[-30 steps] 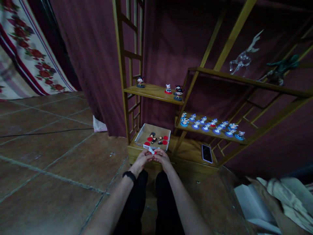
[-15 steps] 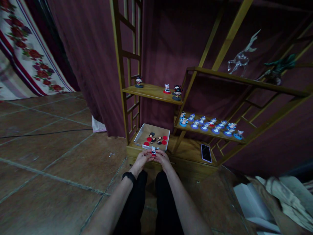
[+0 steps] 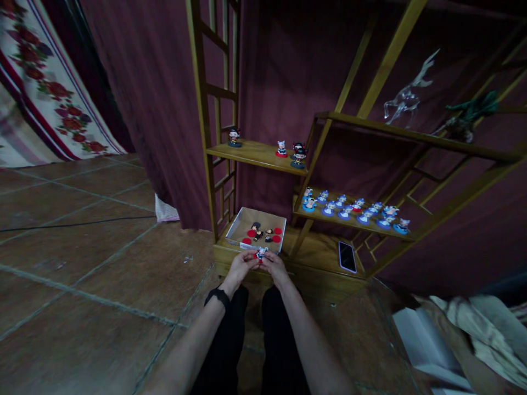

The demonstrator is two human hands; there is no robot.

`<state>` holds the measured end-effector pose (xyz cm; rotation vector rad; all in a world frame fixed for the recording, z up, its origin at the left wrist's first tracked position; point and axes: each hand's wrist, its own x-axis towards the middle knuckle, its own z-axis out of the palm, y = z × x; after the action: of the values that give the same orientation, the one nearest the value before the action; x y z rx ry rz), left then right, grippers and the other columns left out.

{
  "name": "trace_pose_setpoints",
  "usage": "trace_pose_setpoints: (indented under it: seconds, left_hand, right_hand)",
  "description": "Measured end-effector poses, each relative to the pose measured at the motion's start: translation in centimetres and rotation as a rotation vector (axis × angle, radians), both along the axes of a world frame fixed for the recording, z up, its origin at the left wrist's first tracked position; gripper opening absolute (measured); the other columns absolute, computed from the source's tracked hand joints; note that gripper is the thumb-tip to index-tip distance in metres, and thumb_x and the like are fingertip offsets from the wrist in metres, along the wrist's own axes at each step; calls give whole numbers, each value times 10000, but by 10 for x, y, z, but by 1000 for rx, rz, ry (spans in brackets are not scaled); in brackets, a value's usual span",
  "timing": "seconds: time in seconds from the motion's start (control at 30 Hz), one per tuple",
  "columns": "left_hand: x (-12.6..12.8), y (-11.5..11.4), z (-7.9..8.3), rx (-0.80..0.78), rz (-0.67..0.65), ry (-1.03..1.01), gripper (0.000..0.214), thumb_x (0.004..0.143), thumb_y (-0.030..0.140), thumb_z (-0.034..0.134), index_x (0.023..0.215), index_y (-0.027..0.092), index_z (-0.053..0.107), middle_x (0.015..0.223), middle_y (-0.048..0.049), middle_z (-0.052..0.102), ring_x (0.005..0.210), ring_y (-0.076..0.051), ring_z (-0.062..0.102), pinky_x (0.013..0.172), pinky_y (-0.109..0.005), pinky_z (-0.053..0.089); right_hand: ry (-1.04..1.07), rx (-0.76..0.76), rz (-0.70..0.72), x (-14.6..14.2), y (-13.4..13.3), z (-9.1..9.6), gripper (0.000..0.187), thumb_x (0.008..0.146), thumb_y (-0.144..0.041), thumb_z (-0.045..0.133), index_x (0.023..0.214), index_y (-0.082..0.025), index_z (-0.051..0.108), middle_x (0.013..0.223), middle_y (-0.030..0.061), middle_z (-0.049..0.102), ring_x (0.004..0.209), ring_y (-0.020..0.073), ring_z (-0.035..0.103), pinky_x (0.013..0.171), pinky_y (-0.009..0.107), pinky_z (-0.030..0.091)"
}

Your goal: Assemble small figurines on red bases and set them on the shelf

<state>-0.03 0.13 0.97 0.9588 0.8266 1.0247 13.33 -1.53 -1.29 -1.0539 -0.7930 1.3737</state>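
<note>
Both hands meet at the near side of the box point(image 3: 263, 218), with one toy point(image 3: 262, 252) between them. The left hand point(image 3: 242, 267) has its grip closed on the toy from the left, and the right hand point(image 3: 272, 266) pinches it from the right, so the two share the hold. The toy has a white head, uppermost, and a red base low among the fingers; exactly how the fingertips sit on it is too small to tell. A dark band point(image 3: 218, 297) circles the left wrist. Inside the box lie three dark figures point(image 3: 258, 236), with red discs point(image 3: 278, 231) to either side of them. The box stands at the left of the cabinet's base point(image 3: 323, 249), and a phone point(image 3: 347, 257) lies on the right of that base. On the upper left shelf point(image 3: 255, 155), a dark-haired doll point(image 3: 234, 137) stands at the left end; a white figurine point(image 3: 281, 148) on a red base is farther right, just beside two more dark-haired dolls, one partly hiding the other. The lower right shelf point(image 3: 354, 224) carries rows of small blue and purple figurines point(image 3: 365, 216).
</note>
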Motion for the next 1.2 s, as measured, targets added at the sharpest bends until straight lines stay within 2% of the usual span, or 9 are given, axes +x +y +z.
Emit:
trace_pose_setpoints:
  seconds: [0.3,0.5,0.63,0.83,1.0,1.2]
  left_hand:
    - [4,1,-5,92,27,40,333,475,155,743,762,133,576,603,15,616,557,-104,579,590,-233,473]
    - [5,5,-12,131,50,56,319,447,137,744,718,133,576,592,11,619,541,-103,567,589,-241,465]
    - [5,7,-16,120,42,50,320,441,147,750,705,123,571,599,-6,625,535,-117,570,588,-268,469]
    - [4,7,-15,104,45,65,379,446,177,754,777,131,574,612,0,626,564,-132,585,604,-273,467]
    - [2,4,-7,64,29,73,449,462,177,747,876,133,577,649,-1,634,599,-128,589,623,-255,459]
    - [1,2,-4,62,-14,89,465,464,209,751,893,125,592,653,-14,634,597,-133,586,616,-258,455]
  right_hand:
    - [40,17,5,-3,-5,9,346,512,-335,749,795,-170,639,821,20,649,709,144,605,725,342,485]
    - [42,0,-19,-1,-2,4,355,463,-326,773,735,-160,617,737,3,641,674,141,602,730,357,483]
    - [37,-11,22,-1,1,0,398,451,-350,774,762,-157,616,768,24,652,706,167,615,737,381,483]
    - [34,1,26,-2,1,1,390,519,-360,738,835,-158,628,892,62,658,798,195,624,756,379,482]
    - [81,17,78,-2,-2,7,378,550,-361,709,863,-163,638,875,65,664,803,210,629,763,390,483]
    - [64,-30,27,-3,-3,8,358,530,-330,715,839,-170,632,842,58,667,770,208,634,738,393,487]
